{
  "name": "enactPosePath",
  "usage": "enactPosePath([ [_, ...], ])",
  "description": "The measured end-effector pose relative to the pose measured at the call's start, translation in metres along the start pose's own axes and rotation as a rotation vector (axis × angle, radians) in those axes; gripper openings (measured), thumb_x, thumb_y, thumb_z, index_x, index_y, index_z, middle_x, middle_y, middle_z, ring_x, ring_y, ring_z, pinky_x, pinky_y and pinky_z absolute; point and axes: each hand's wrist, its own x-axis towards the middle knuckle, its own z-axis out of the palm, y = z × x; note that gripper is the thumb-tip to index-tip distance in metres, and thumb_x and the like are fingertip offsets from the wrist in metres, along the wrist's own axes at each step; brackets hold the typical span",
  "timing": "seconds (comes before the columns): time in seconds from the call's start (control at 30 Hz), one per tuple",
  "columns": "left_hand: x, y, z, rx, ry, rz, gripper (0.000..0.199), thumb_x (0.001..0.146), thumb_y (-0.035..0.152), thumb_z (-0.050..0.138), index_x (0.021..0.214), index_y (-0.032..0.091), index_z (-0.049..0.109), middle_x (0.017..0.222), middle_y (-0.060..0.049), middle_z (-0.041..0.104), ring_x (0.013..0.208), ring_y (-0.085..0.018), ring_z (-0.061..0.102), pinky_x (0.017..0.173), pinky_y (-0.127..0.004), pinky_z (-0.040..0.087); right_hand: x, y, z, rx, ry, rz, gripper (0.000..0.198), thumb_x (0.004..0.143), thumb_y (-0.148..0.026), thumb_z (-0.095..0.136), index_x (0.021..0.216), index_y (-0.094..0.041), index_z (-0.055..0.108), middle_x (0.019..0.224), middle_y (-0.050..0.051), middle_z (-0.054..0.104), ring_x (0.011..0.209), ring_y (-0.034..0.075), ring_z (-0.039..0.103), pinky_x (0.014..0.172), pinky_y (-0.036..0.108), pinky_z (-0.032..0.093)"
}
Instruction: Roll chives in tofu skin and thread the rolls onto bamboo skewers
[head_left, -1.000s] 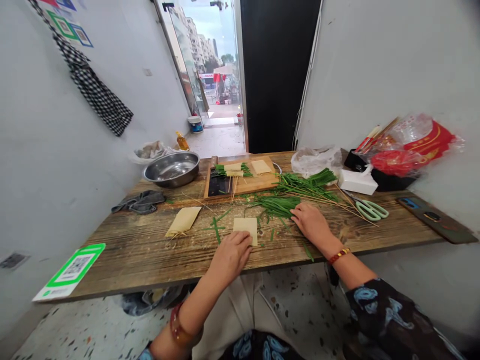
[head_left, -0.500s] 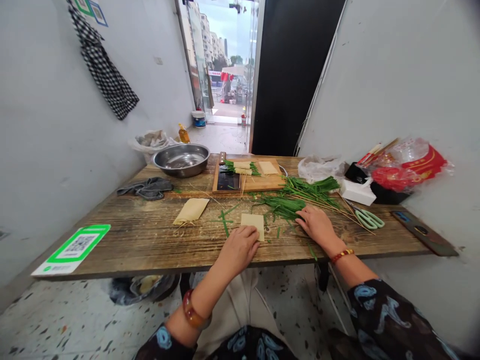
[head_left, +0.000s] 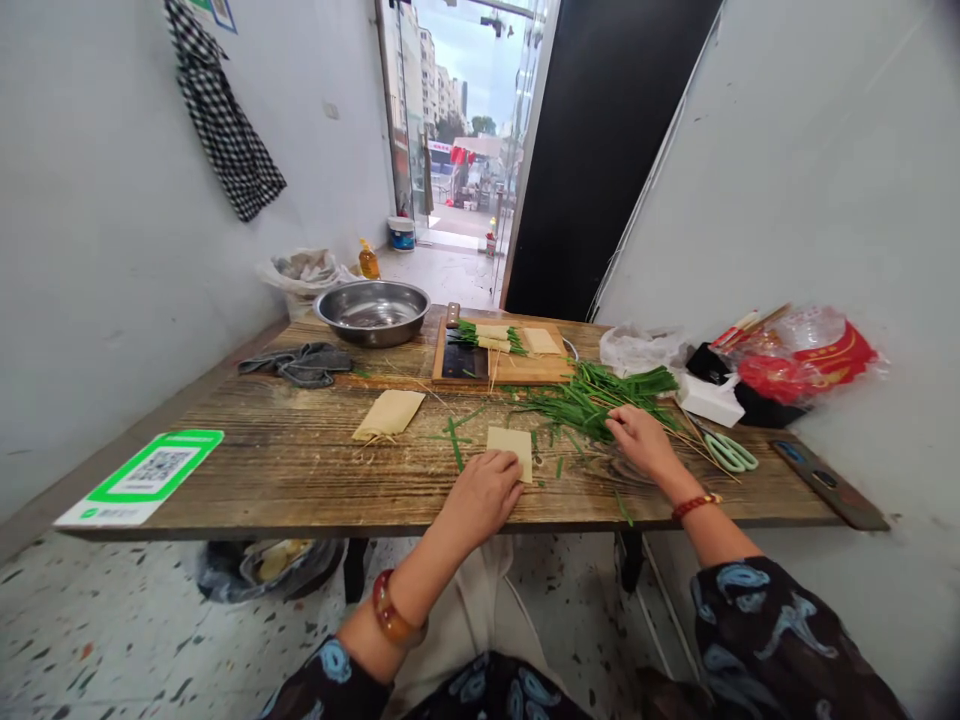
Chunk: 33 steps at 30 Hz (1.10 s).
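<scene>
My left hand [head_left: 486, 492] rests on the near edge of a square tofu skin sheet [head_left: 511, 452], fingers together and slightly bent over it. The sheet lies flat on the wooden table. My right hand [head_left: 641, 440] is closed at the near side of a loose heap of garlic chives [head_left: 574, 408], fingertips pinching some leaves; their tips are partly hidden. A stack of tofu skin sheets [head_left: 390, 413] lies left of my left hand, thin sticks poking from under it. On a cutting board [head_left: 517, 372] farther back are skewered tofu skin rolls [head_left: 493, 337] filled with chives and another sheet [head_left: 541, 341].
A steel basin [head_left: 373, 313] and a grey cloth [head_left: 296, 364] are at the back left. Green-handled scissors [head_left: 731, 452], a white box [head_left: 711, 400] and a phone [head_left: 825, 482] lie on the right. A QR-code card [head_left: 146, 475] sits at the left edge. Chive scraps [head_left: 455, 443] dot the table.
My right hand has shifted slightly over the chives, its fingers drawn closer together. My left hand stays on the tofu skin sheet. The camera view has turned a little.
</scene>
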Motion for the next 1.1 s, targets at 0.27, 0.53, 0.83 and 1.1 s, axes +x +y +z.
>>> enactPosePath([
  [0.27, 0.003, -0.007, 0.009, -0.332, 0.193, -0.074, 0.022, 0.087, 0.023, 0.052, 0.105, 0.018, 0.063, 0.112, -0.010, 0.063, 0.107, -0.022, 0.055, 0.094, -0.039, 0.042, -0.011, -0.032, 0.009, 0.398, -0.098, 0.123, 0.040, 0.085, -0.056, 0.043, 0.074, -0.019, 0.054, 0.066, 0.002, 0.063, 0.063, 0.015, 0.057, 0.059, 0.027, 0.043],
  [0.53, 0.050, 0.025, 0.008, -1.220, 0.277, -0.349, 0.028, 0.085, 0.035, 0.051, 0.095, 0.014, 0.066, 0.091, -0.007, 0.068, 0.086, -0.019, 0.061, 0.081, -0.031, 0.047, -0.034, -0.102, 0.065, 0.686, 0.017, 0.109, 0.036, 0.083, -0.052, 0.054, 0.083, -0.017, 0.063, 0.079, 0.004, 0.068, 0.071, 0.017, 0.059, 0.068, 0.030, 0.047],
  [0.83, 0.046, 0.020, -0.019, -1.487, 0.268, -0.433, 0.020, 0.079, 0.032, 0.057, 0.077, 0.012, 0.059, 0.074, -0.004, 0.063, 0.073, -0.013, 0.058, 0.072, -0.025, 0.045, -0.057, -0.138, 0.073, 0.379, 0.101, -0.138, 0.027, 0.090, -0.035, 0.047, 0.096, -0.020, 0.068, 0.099, 0.009, 0.071, 0.089, 0.022, 0.065, 0.078, 0.034, 0.049],
  [1.1, 0.023, -0.005, -0.063, -1.457, -0.399, -0.507, 0.026, 0.079, 0.040, 0.061, 0.081, 0.016, 0.049, 0.055, 0.009, 0.033, 0.039, -0.002, 0.024, 0.037, -0.014, 0.016, -0.037, -0.139, -0.005, 0.014, 0.169, -0.535, 0.036, 0.095, -0.028, 0.040, 0.126, -0.026, 0.056, 0.128, 0.007, 0.058, 0.122, 0.024, 0.048, 0.102, 0.043, 0.037],
])
